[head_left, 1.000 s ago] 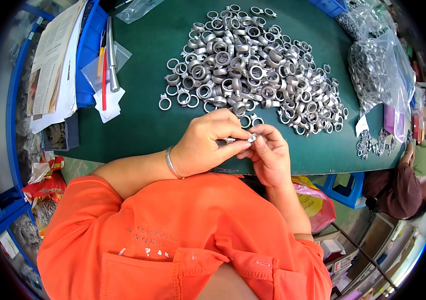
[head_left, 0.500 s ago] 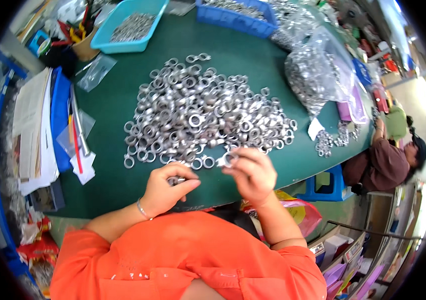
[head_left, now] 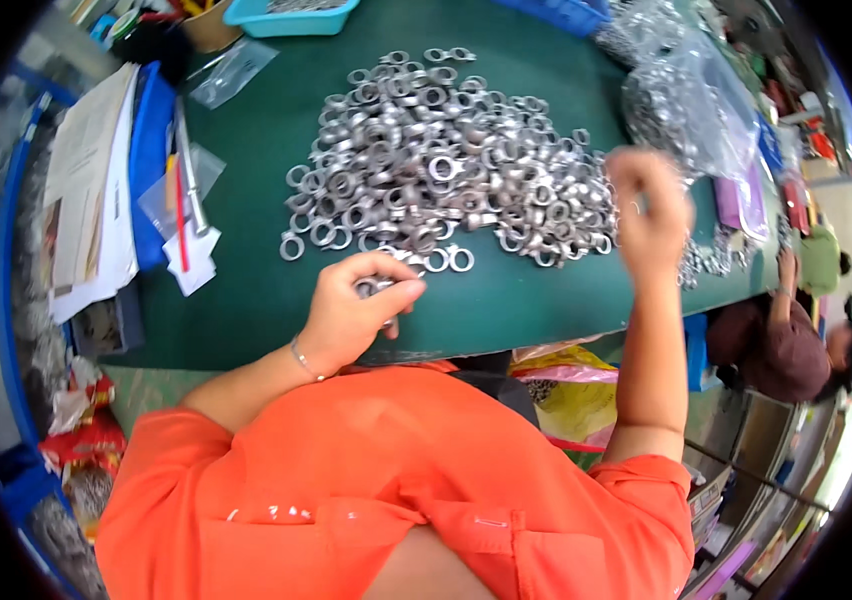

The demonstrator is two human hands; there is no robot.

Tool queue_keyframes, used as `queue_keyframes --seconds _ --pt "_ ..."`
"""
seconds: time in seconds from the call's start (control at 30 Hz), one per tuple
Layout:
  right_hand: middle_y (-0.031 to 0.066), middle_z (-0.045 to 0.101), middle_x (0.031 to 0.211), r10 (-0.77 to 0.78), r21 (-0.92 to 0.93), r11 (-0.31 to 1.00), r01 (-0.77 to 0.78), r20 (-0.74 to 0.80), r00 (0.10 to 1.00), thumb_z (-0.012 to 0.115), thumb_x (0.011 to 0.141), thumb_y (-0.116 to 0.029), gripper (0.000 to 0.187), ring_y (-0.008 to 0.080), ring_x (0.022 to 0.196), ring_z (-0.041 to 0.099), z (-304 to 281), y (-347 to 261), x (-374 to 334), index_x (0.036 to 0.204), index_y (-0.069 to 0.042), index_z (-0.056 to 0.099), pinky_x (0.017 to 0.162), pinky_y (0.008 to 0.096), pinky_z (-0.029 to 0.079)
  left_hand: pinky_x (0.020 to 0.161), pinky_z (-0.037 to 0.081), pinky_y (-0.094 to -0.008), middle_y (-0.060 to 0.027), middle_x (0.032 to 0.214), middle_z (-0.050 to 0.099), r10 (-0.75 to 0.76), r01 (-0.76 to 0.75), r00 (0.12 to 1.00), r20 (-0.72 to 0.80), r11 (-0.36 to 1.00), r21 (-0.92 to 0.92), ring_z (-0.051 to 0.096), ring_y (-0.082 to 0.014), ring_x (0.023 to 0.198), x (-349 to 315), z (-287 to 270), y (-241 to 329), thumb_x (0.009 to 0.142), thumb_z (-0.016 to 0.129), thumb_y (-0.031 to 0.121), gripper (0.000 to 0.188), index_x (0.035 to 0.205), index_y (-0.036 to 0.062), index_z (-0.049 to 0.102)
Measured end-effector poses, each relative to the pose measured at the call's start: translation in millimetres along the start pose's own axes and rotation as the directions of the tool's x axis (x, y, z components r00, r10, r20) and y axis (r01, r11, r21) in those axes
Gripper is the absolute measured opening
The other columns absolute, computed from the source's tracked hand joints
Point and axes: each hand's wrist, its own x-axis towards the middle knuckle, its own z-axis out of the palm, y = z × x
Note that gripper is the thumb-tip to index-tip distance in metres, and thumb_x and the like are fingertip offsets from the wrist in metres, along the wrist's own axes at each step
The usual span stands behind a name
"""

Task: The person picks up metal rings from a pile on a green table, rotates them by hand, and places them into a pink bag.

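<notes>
A wide heap of silver metal rings with small side tabs (head_left: 436, 150) lies on the green tabletop (head_left: 506, 310). At the near side of the heap, my left hand (head_left: 351, 305) is closed around a few of these metal rings (head_left: 374, 287), with thumb and fingers curled over them. My right hand (head_left: 654, 205) is raised at the heap's right end, close to the clear plastic bag of metal parts (head_left: 671, 110). Motion smears its fingers, so whether they hold anything is not visible.
Papers in a blue tray (head_left: 96, 190), a red pen (head_left: 182, 220) and a clear small bag (head_left: 236, 75) lie to the left. Turquoise (head_left: 296, 20) and blue bins (head_left: 561, 12) stand at the back. A co-worker in a dark top (head_left: 781, 340) sits at the right.
My right hand has swung right and away from the heap's near edge, where it held a ring. My left hand still grips its rings. The whole view has shifted, so the table sits higher.
</notes>
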Motion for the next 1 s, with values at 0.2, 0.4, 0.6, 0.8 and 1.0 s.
queue_keyframes --seconds 0.2,0.4,0.6,0.8,1.0 --pt "0.0065 0.051 0.071 -0.084 0.017 0.996 0.085 0.448 0.890 0.070 0.067 -0.012 0.016 0.0258 0.071 0.052 82.4 -45.6 -71.8 0.077 -0.006 0.060 0.063 0.0371 0.042 0.044 0.045 -0.0208 -0.0065 0.079 0.058 -0.032 0.035 0.998 0.057 0.998 -0.043 0.056 -0.0097 0.063 2.2 -1.5 1.2 0.079 0.065 0.002 0.007 0.083 -0.0026 0.060" --pt "0.0014 0.056 0.072 0.356 0.505 0.578 -0.641 0.551 0.755 0.063 0.080 -0.005 0.007 0.0078 0.066 0.051 76.5 -56.8 -84.5 0.081 0.000 0.058 0.059 0.0226 0.042 0.045 0.046 -0.0203 -0.0045 0.074 0.059 -0.059 0.058 0.997 0.049 0.998 0.021 0.056 -0.0085 0.062 5.1 2.0 3.8 0.081 0.064 0.006 0.011 0.087 -0.0021 0.062" --pt "0.0100 0.055 0.075 0.109 0.576 0.761 -0.298 0.339 0.934 0.062 0.075 0.000 0.008 0.0242 0.069 0.054 71.8 -73.5 -81.5 0.076 -0.001 0.054 0.064 0.0310 0.044 0.045 0.046 -0.0212 -0.0036 0.075 0.060 -0.132 0.121 0.982 0.137 0.988 0.091 0.057 -0.0093 0.061 11.5 9.5 -0.2 0.082 0.065 0.011 0.013 0.089 -0.0003 0.062" --pt "0.0089 0.054 0.082 0.152 0.622 0.711 -0.327 0.317 0.936 0.063 0.075 0.002 0.010 0.0167 0.069 0.051 91.1 -80.6 -79.3 0.081 -0.001 0.056 0.062 0.0253 0.042 0.046 0.046 -0.0210 -0.0038 0.074 0.060 -0.070 0.065 0.990 0.125 0.997 0.044 0.056 -0.0075 0.062 11.6 -4.6 0.5 0.083 0.065 0.019 0.019 0.091 0.0018 0.062" --pt "0.0081 0.051 0.095 0.163 0.691 0.616 -0.379 0.359 0.919 0.056 0.081 0.003 0.006 0.0134 0.082 0.050 93.4 -75.8 -80.7 0.086 0.000 0.053 0.073 0.0243 0.042 0.045 0.045 -0.0209 -0.0031 0.074 0.060 -0.038 0.039 0.989 0.142 0.999 -0.002 0.056 -0.0074 0.063 11.2 -1.0 7.4 0.084 0.064 0.024 0.022 0.091 0.0025 0.063"
